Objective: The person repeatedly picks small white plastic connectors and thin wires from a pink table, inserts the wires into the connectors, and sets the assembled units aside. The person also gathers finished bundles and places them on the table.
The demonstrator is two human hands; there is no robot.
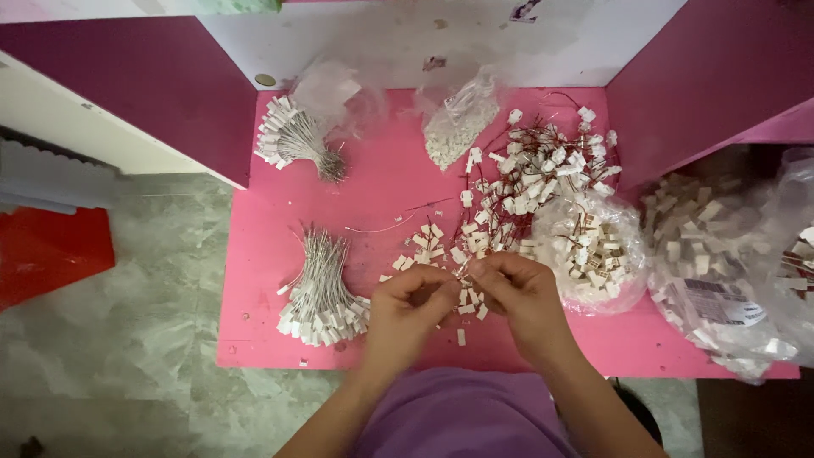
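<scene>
We find both hands meeting low over the pink counter (254, 254). The left hand (407, 305) and right hand (521, 297) bring their fingertips together, each grip pressed shut on a small white connector piece (464, 276) held between them, just above a scatter of loose white connectors (428, 242); the piece is too small to tell apart further.

The stock appears sorted by kind. A bound bundle of thin wires with white ends (320, 293) lies just beside the left hand, within easy reach. A second such bundle (292, 140) sits farther back. A heap of connectors with red leads (538, 170) lies beyond the right hand, next to an open clear bag of similar parts (589, 250).
</scene>
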